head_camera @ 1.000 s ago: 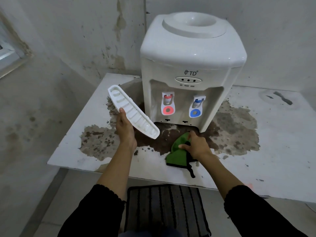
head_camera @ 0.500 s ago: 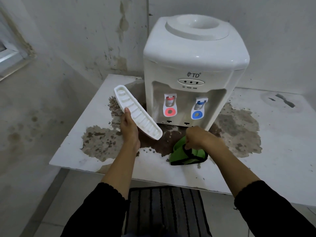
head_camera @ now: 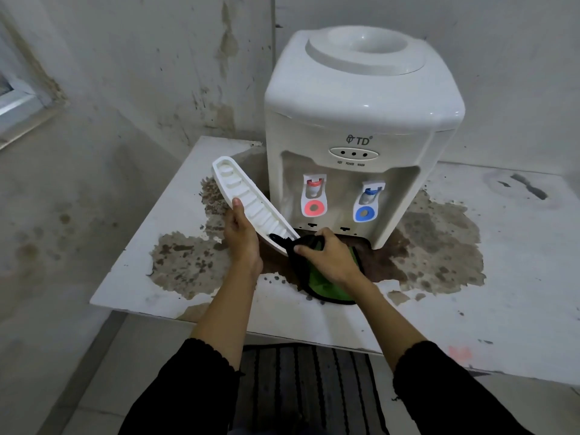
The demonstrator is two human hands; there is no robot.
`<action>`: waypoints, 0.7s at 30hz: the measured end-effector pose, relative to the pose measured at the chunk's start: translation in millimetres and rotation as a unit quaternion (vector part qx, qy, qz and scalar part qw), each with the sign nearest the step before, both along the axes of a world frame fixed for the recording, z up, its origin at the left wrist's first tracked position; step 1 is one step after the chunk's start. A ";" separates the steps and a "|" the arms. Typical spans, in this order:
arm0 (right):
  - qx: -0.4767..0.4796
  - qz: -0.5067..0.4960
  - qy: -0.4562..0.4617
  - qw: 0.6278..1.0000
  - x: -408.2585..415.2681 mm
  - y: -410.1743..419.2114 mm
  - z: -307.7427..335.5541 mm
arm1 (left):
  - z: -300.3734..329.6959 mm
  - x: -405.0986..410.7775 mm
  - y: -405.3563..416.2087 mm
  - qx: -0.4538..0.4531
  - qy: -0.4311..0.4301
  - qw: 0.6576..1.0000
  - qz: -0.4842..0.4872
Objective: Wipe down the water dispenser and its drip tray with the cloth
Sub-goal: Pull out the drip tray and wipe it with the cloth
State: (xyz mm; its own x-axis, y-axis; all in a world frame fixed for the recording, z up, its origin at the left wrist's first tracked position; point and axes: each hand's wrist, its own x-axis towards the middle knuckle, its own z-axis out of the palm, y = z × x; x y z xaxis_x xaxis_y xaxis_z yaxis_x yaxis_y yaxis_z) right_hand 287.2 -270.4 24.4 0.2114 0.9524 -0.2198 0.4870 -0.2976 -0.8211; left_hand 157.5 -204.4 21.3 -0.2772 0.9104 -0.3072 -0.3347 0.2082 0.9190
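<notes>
**Two hands at the drip tray, cloth meeting its near end**

Both hands are busy in front of the white tabletop water dispenser [head_camera: 361, 120], which stands upright toward the back of a worn white table [head_camera: 502, 293]. The left hand [head_camera: 241, 237] grips the detached white drip tray [head_camera: 251, 205] along its long edge, thumb laid on the ribbed face and the remaining fingers curled behind it. The tray is tilted, its far end raised toward the wall and its near end dipping down toward the table in front of the dispenser's base.

The right hand [head_camera: 326, 259] holds the green cloth [head_camera: 326, 287], fingers curled over a bunched fold. The cloth's black-trimmed edge lies against the tray's near end, while the rest hangs below the hand; whether the lowest part touches the tabletop is hard to tell from this angle.

On the dispenser's front sit a red tap [head_camera: 314, 196] on the left and a blue tap [head_camera: 365, 202] on the right, under three indicator lights. A large brown patch [head_camera: 439, 246] of peeled surface spreads across the table around the dispenser's base. A dark striped mat [head_camera: 307, 390] lies on the floor below the table's edge, between two black sleeves.
</notes>
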 end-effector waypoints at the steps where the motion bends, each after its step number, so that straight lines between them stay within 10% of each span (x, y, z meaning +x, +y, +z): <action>1: -0.002 0.004 -0.018 1.000 -2.0 -0.9 -2.8 | -0.9 0.1 0.3 0.001 0.001 1.000 0.000; 8: -0.033 0.083 -0.208 0.974 -3.9 -1.7 -3.5 | 1.2 -0.5 2.8 0.017 0.012 1.000 -0.001; 21: -0.041 0.041 0.012 0.998 -4.9 4.3 -6.7 | 0.3 4.9 -1.0 0.014 0.024 1.000 -0.002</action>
State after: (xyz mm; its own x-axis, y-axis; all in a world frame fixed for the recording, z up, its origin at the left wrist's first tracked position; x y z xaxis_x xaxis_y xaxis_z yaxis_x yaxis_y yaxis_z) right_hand 282.3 -266.2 17.7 0.1281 0.9445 -0.3024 0.4928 -0.3252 -0.8071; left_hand 162.3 -205.4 21.6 -0.2876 0.9197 -0.2673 -0.2896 0.1825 0.9396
